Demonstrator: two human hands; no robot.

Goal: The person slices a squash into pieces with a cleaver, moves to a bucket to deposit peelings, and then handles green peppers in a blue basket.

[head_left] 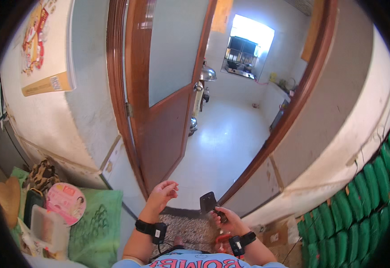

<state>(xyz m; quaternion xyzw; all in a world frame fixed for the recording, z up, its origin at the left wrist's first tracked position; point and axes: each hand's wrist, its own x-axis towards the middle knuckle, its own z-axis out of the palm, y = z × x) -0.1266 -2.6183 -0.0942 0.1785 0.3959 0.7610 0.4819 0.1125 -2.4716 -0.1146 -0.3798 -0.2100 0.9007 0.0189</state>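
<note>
My left hand (163, 195) is raised in front of the doorway, its fingers loosely bent and a little apart, with nothing visible in them. My right hand (231, 222) is closed around the lower end of a dark flat object (208, 202). The object's broad, roughly rectangular part points up and to the left; its exact kind is unclear. A dark band with a small box sits on each wrist. Ahead of my hands stands a brown wooden door (163, 129) with a frosted pane, swung inward.
Through the doorway lies a pale floor (221, 147), with a stove (239, 71) by the far window. At left, a green cloth (99, 223) bears a pink round fan (66, 203) and a clear plastic box (49, 228). Green bundles (351, 232) are stacked at right.
</note>
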